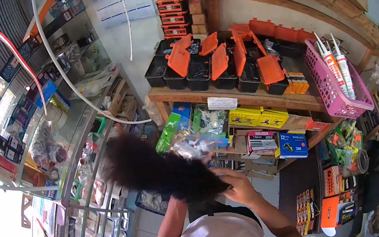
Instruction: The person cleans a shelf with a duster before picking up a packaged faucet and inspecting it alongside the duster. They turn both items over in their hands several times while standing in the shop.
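One black, fluffy feather duster (158,170) lies across the middle of the frame, its long axis slanting from the upper left down to the lower centre, where its handle end meets the right hand (240,187), which is curled around it. Left hand is hidden behind the duster's dark plumes, so whether it is open or closed cannot be told. Beyond the duster's plumes, upper right of them, sit clear plastic packets (202,138) on a wooden shelf (246,102).

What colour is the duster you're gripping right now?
Black: the fluffy duster shows dark and bushy in the head view, with the right hand at its base.
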A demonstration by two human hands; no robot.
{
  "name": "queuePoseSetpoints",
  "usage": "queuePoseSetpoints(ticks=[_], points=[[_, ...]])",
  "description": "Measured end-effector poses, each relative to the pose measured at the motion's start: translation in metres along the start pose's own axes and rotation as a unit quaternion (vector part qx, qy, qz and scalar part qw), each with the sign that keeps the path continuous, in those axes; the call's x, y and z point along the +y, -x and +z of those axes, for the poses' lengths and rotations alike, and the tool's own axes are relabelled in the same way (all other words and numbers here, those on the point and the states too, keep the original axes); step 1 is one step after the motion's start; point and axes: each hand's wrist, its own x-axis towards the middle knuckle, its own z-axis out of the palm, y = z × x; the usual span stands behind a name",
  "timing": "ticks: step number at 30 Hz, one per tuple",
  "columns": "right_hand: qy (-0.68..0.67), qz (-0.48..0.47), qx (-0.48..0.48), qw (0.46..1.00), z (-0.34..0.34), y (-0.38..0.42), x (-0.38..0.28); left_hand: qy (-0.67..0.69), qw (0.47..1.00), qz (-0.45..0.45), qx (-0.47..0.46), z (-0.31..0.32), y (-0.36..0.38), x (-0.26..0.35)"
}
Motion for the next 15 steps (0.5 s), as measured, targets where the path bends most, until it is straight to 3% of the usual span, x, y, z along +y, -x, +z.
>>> queuePoseSetpoints(ticks=[1, 3, 5, 6, 7, 8, 9, 10, 11, 13, 15], points=[[-0.031, 0.053, 0.013, 0.998, -0.003, 0.006, 0.0, 0.009, 0.999, 0.031, -0.002, -0.013, -0.008, 0.001], [-0.061, 0.067, 0.015, 0.996, -0.002, 0.021, 0.017, 0.063, 0.995, 0.068, -0.027, -0.035, -0.022, 0.006], [-0.266, 0.219, 0.115, 0.932, -0.003, 0.041, 0.026, 0.19, 0.977, 0.05, -0.087, -0.053, -0.029, 0.016], [-0.267, 0.219, 0.112, 0.932, -0.007, 0.052, 0.032, 0.165, 0.978, 0.042, -0.123, -0.037, -0.028, 0.02], [-0.244, 0.273, 0.092, 0.926, -0.014, 0.064, 0.04, 0.131, 0.983, 0.045, -0.116, 0.001, -0.021, 0.024], [-0.221, 0.327, 0.071, 0.916, -0.019, 0.072, 0.044, 0.121, 0.985, 0.041, -0.112, -0.001, -0.022, 0.027], [-0.22, 0.326, 0.069, 0.917, -0.023, 0.076, 0.043, 0.11, 0.987, 0.036, -0.108, -0.004, -0.024, 0.031], [-0.175, 0.295, 0.004, 0.939, -0.027, 0.079, 0.04, 0.07, 0.995, 0.051, -0.056, -0.006, -0.024, 0.035], [-0.128, 0.262, -0.061, 0.955, -0.03, 0.084, 0.038, 0.1, 0.989, 0.044, -0.103, -0.008, -0.023, 0.033], [-0.121, 0.23, -0.063, 0.964, -0.028, 0.094, 0.042, 0.155, 0.968, 0.021, -0.194, 0.016, -0.015, 0.032], [-0.165, 0.292, 0.023, 0.942, -0.027, 0.1, 0.04, 0.017, 0.998, 0.055, -0.005, -0.004, -0.025, 0.032]])
